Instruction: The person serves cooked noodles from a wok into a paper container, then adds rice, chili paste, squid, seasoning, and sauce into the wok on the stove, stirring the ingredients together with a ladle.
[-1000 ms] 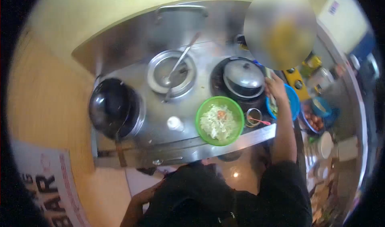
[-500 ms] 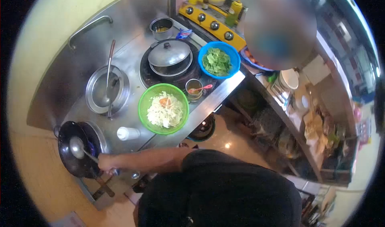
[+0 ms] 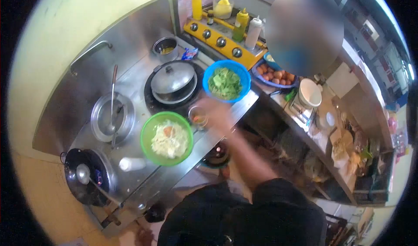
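My right hand (image 3: 216, 112), blurred by motion, is at the rim of a small glass jar (image 3: 198, 123) with something reddish in it. Its fingers are smeared, so their grip is unclear. Beside the jar, a green plastic basket (image 3: 146, 137) holds shredded white vegetable (image 3: 167, 143) with an orange patch on top. A blue basin (image 3: 246, 78) of green leaves (image 3: 225, 84) stands just beyond my hand. At the left, a ladle (image 3: 83, 174) rests in a black wok (image 3: 78, 194), its handle free of any hand. My left hand is not in view.
A lidded pan (image 3: 172, 77) sits on the burner, near a small pot (image 3: 166, 49). Another ladle (image 3: 114, 85) lies across a metal pan (image 3: 98, 130). A white bottle (image 3: 131, 164) is by the basket. Squeeze bottles (image 3: 241, 25) and eggs (image 3: 278, 75) are at the back; a person stands there.
My right hand has let go of the ladle and moved right to the glass jar. The ladle stays in the wok. The view has shifted, showing more of the eggs.
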A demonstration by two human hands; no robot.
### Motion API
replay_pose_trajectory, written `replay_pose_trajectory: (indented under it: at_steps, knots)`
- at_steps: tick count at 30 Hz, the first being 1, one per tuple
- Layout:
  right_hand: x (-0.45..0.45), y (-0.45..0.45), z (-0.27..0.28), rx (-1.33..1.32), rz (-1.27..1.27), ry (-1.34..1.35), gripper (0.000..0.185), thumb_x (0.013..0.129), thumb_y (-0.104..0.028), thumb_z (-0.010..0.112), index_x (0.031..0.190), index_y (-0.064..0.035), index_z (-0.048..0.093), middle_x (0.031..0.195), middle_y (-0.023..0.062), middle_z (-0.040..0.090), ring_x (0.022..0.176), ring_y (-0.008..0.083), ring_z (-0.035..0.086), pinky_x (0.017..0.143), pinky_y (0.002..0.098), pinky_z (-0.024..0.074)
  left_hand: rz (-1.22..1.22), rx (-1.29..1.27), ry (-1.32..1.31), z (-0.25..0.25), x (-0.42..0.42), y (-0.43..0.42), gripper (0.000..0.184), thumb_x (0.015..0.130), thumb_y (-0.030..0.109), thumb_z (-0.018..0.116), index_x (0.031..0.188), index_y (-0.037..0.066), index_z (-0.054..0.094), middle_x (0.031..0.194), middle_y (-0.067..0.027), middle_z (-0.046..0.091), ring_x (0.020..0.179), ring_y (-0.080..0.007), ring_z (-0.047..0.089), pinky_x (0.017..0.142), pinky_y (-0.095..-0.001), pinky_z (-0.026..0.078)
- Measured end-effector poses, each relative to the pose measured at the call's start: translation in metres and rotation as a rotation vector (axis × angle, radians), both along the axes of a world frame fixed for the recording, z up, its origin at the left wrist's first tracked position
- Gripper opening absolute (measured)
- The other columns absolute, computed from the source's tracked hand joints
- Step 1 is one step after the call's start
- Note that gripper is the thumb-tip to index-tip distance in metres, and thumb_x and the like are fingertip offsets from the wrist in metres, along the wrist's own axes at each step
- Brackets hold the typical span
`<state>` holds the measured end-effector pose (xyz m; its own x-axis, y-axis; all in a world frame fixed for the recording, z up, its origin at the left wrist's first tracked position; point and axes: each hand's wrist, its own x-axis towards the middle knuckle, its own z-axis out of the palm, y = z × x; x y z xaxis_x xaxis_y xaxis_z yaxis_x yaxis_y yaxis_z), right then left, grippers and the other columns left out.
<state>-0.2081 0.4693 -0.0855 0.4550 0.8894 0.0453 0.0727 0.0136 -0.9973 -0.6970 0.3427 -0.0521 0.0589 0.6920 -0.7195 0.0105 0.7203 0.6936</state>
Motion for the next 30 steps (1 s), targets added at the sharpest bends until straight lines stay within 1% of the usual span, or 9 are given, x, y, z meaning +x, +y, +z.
replay_pose_trajectory:
  at_steps: [1, 3, 6, 9, 13, 14, 18, 24, 30]
  knots:
    - [0.129, -0.011, 0.004, -0.139, -0.306, -0.235, 0.025, 0.086, -0.028, 0.061, 0.097, -0.0069, 0.066, 0.09, 0.0075, 0.065, 0.076, 0.0152, 0.06, 0.069, 0.0316, 0.0497, 0.047, 0.022, 0.01, 0.002, 0.007, 0.008, 0.052, 0.092, 0.047, 0.046, 0.129, 0.01, 0.043, 0.124, -0.0112, 0.049, 0.113, -0.0282, 0.047, 0.096, -0.0459, 0.038]
    - [0.264, -0.038, 0.049, 0.393, -0.672, -0.108, 0.041, 0.081, -0.037, 0.069, 0.1, -0.0022, 0.06, 0.081, 0.007, 0.062, 0.07, 0.0147, 0.058, 0.061, 0.0293, 0.0488, 0.136, 0.08, 0.034, 0.009, 0.018, 0.025, 0.051, 0.093, 0.047, 0.046, 0.128, 0.01, 0.044, 0.123, -0.0111, 0.051, 0.111, -0.0283, 0.049, 0.095, -0.0464, 0.039]
    - [0.338, -0.048, 0.092, -0.042, -0.821, 0.038, 0.049, 0.081, -0.04, 0.064, 0.109, -0.0008, 0.057, 0.1, 0.0135, 0.06, 0.089, 0.0272, 0.057, 0.075, 0.0395, 0.0481, 0.271, 0.218, 0.002, 0.023, 0.011, 0.046, 0.048, 0.093, 0.046, 0.046, 0.126, 0.011, 0.045, 0.12, -0.0108, 0.053, 0.109, -0.0285, 0.052, 0.093, -0.0471, 0.041]
    - [0.373, -0.026, 0.101, -0.422, -0.784, 0.103, 0.054, 0.081, -0.041, 0.06, 0.115, 0.0001, 0.055, 0.112, 0.0176, 0.058, 0.101, 0.0352, 0.056, 0.085, 0.0462, 0.0476, 0.342, 0.373, -0.17, 0.035, -0.03, 0.067, 0.046, 0.094, 0.045, 0.045, 0.125, 0.011, 0.047, 0.118, -0.0106, 0.055, 0.107, -0.0288, 0.054, 0.092, -0.0479, 0.043]
    - [0.408, -0.018, 0.062, -0.279, -0.508, 0.08, 0.051, 0.08, -0.037, 0.06, 0.115, 0.0001, 0.055, 0.111, 0.0169, 0.058, 0.101, 0.034, 0.056, 0.085, 0.0454, 0.0473, 0.446, 0.312, -0.217, 0.051, -0.073, 0.074, 0.032, 0.096, 0.035, 0.045, 0.117, 0.012, 0.05, 0.111, -0.0081, 0.057, 0.102, -0.0292, 0.056, 0.092, -0.0495, 0.045]
    - [0.409, -0.019, 0.06, -0.241, -0.485, 0.086, 0.051, 0.08, -0.036, 0.06, 0.115, 0.0002, 0.055, 0.111, 0.0167, 0.058, 0.101, 0.0337, 0.056, 0.085, 0.0452, 0.0472, 0.581, 0.203, -0.246, 0.018, -0.107, 0.088, 0.03, 0.095, 0.034, 0.048, 0.115, 0.012, 0.052, 0.107, -0.0065, 0.058, 0.098, -0.0273, 0.057, 0.089, -0.0456, 0.047]
    - [0.35, -0.059, 0.08, -0.123, -0.51, 0.106, 0.048, 0.079, -0.032, 0.061, 0.114, 0.0002, 0.054, 0.111, 0.016, 0.057, 0.101, 0.0325, 0.056, 0.085, 0.0445, 0.047, 0.743, 0.02, -0.292, 0.018, -0.112, 0.1, 0.023, 0.09, 0.029, 0.059, 0.086, 0.007, 0.055, 0.071, -0.0053, 0.054, 0.061, -0.0168, 0.053, 0.055, -0.0309, 0.045]
    - [0.147, -0.127, 0.145, -0.017, -0.435, 0.2, 0.045, 0.078, -0.026, 0.061, 0.113, 0.0003, 0.054, 0.11, 0.015, 0.057, 0.1, 0.0307, 0.056, 0.085, 0.0433, 0.0466, 0.692, 0.174, -0.434, 0.038, -0.164, 0.08, 0.014, 0.09, 0.019, 0.059, 0.086, 0.008, 0.051, 0.066, 0.001, 0.048, 0.051, -0.0104, 0.046, 0.045, -0.0249, 0.04]
    - [-0.121, -0.073, 0.174, -0.081, 0.071, 0.425, 0.042, 0.076, -0.019, 0.062, 0.112, 0.0004, 0.054, 0.109, 0.014, 0.056, 0.1, 0.0289, 0.055, 0.085, 0.0422, 0.0461, 0.283, 0.333, 0.382, 0.083, -0.269, 0.006, 0.017, 0.089, 0.014, 0.056, 0.101, 0.003, 0.05, 0.074, -0.004, 0.053, 0.061, -0.0128, 0.053, 0.055, -0.0294, 0.047]
